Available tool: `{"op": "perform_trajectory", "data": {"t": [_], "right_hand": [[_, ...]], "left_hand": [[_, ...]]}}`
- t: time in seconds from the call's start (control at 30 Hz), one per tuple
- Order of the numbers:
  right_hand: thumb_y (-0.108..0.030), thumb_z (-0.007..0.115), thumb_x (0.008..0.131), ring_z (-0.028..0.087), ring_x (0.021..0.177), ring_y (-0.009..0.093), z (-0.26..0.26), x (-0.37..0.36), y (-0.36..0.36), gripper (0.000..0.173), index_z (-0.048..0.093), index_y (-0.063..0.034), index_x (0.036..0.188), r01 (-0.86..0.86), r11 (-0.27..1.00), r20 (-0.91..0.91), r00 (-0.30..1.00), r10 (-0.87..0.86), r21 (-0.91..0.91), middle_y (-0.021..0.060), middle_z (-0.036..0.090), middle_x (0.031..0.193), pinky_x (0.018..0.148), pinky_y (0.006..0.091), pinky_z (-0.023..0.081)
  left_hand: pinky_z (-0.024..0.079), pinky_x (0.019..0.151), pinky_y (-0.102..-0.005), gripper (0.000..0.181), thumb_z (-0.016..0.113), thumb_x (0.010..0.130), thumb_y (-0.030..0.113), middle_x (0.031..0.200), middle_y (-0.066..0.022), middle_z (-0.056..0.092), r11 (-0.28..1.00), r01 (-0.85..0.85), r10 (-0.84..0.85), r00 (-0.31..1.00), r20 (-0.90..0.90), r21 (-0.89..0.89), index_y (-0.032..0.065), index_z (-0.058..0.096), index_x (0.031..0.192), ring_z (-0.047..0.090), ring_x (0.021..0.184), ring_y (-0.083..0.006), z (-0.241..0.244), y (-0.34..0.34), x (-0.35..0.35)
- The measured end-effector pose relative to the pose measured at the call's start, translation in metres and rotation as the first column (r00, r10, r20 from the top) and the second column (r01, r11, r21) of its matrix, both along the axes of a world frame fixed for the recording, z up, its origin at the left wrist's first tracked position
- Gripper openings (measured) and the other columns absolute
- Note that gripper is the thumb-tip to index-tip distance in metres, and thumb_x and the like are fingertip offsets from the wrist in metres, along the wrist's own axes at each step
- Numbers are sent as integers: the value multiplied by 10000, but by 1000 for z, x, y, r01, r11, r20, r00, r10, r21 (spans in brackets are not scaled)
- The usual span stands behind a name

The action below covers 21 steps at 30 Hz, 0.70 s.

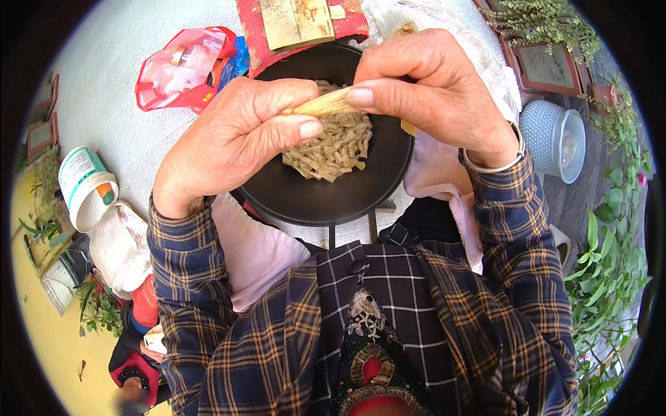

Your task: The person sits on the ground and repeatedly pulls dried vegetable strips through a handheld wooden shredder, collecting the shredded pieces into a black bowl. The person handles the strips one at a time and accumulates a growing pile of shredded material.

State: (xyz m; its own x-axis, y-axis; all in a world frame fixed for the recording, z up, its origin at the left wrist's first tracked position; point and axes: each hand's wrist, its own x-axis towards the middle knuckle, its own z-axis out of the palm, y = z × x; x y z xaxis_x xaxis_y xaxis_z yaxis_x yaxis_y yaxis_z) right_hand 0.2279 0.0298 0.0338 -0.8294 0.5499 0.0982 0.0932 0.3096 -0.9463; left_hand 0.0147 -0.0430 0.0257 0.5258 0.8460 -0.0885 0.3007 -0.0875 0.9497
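Between my hands stretches a pale yellow strip of dried plant leaf or husk (325, 103), folded or twisted. My left hand (234, 130) pinches its left end between thumb and bent fingers. The thumb and forefinger of my right hand (426, 88) grip the other end. Below them a round black tray or shallow pan (317, 200) holds a heap of short, pale brown knotted or folded strips (333, 151). Part of the heap is hidden behind my hands and the strip.
Wooden boards (296, 23) on a red cloth (255, 47) overlap the tray's far edge. A red plastic bag (151, 78) lies left, above a tipped white bucket (86, 182). Pink towels (260, 249) flank the tray. A blue-white basket (541, 138) stands right. Another person (135, 372) is at lower left.
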Motion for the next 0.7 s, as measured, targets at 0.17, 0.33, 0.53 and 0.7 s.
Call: {"op": "perform_trajectory", "data": {"t": [0.17,0.33,0.53,0.7], "right_hand": [[-135,615,851,408,561,34,-3,15,-5,200,583,8,715,-86,996,-7,996,86,-6,-25,448,568,486,241,330],[-187,525,900,383,538,20,-23,20,7,208,580,3,964,-54,774,-58,998,21,-631,-41,452,614,491,182,318],[-148,530,859,549,821,149,-24,7,27,391,488,66,1183,-325,605,-489,863,-123,-726,154,587,974,726,264,452],[-243,515,926,561,849,123,-23,-6,37,265,621,-10,994,83,913,-259,945,-199,-400,63,621,919,772,255,444]], "left_hand": [[300,528,-228,276,544,907,266,655,10,361,985,97,-91,995,50,-145,21,498,788,344,603,-80,4,-10,0],[314,570,-196,254,528,927,265,686,62,378,991,-30,35,999,30,-133,25,537,847,349,668,-30,-29,5,4],[231,433,-200,278,564,898,329,557,88,364,908,-320,372,913,170,-270,65,579,812,313,490,-23,-28,17,9],[173,400,-178,264,534,912,336,569,101,325,859,-409,476,859,187,-308,91,516,814,248,462,-8,-41,14,26]]}}
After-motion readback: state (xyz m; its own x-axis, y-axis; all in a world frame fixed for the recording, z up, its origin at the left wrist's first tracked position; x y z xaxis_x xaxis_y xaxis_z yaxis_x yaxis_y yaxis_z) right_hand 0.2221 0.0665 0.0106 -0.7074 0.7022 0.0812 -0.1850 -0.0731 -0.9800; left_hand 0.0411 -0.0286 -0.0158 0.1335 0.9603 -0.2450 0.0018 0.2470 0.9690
